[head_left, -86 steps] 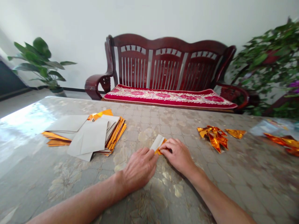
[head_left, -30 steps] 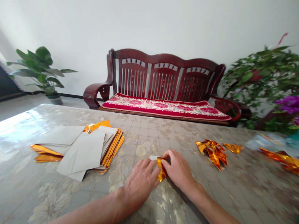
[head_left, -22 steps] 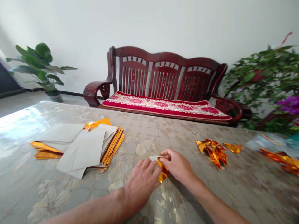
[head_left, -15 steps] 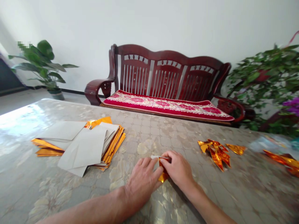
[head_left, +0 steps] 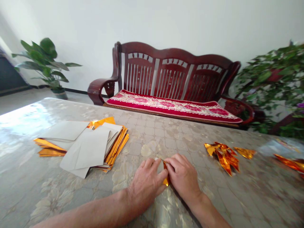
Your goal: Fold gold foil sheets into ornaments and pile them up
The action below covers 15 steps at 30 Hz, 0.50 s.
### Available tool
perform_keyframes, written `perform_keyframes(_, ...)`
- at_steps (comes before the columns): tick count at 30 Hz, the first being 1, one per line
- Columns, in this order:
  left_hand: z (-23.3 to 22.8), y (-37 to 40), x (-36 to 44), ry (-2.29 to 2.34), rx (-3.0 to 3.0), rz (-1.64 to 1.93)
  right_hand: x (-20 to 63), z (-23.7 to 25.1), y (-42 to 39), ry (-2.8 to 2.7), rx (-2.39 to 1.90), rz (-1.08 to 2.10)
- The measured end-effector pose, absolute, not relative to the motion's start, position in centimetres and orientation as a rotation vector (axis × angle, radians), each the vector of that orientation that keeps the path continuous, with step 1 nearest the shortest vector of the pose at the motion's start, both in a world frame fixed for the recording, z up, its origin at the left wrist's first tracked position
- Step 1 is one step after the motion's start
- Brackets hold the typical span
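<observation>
Close together on the table, both hands are on a small sheet of gold foil paper [head_left: 166, 181], which shows orange-gold on one face and pale grey on the other. My left hand [head_left: 148, 177] presses the sheet from the left, its fingers bent and the thumb over the foil. From the right, my right hand [head_left: 182, 174] has thumb and fingers closed at the sheet's upper edge. Much of the paper is covered by the hands. Folded foil pieces [head_left: 224, 155] lie in a small heap to the right, with a single folded foil piece [head_left: 245, 152] beside them.
A pile of foil sheets [head_left: 89, 148], mostly grey side up, spreads on the left of the patterned tabletop [head_left: 140, 126]. More folded foil [head_left: 291, 163] and a clear plastic bag [head_left: 280, 148] lie far right. Beyond stand a wooden bench [head_left: 171, 76] and potted plants [head_left: 47, 63].
My right hand has rolled over the paper, its back now facing up more, and less foil shows between the hands. My left hand stays nearly still. The view has shifted slightly.
</observation>
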<state>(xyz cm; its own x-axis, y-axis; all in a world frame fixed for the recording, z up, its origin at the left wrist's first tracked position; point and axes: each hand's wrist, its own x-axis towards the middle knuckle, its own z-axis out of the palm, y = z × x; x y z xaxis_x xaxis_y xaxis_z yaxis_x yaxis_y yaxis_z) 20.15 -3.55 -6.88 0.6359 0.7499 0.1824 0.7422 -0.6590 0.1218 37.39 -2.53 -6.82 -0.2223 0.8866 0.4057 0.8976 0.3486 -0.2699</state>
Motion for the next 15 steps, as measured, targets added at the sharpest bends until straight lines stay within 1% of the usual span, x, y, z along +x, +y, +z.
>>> perform_keyframes(9,-6.75,-3.67,20.23,1.270,2.798,0.326,37.24,-6.77,-3.03,-2.262,-1.499,-0.225)
perform_keyframes(15,-6.43,-3.56,20.24,1.243,2.795,0.313,36.97,-6.69,-3.20,-2.300,-1.483,-0.299)
